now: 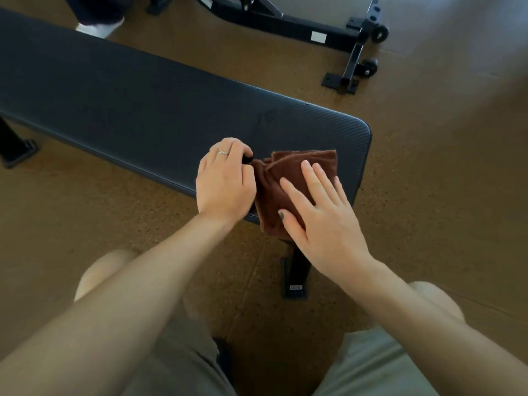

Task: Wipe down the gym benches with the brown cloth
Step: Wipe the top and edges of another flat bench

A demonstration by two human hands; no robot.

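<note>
A folded brown cloth lies on the near right end of a long black padded gym bench, with one corner hanging over the bench's front edge. My right hand lies flat on the cloth, fingers straight and spread. My left hand is at the cloth's left edge, fingers curled and pinching that edge. The fingertips of the left hand are hidden under the knuckles.
The bench's black leg and foot stand on the brown floor just in front of my knees. A second bench's black frame with small wheels sits on the floor at the back right. Another person's white shoe shows at the top left.
</note>
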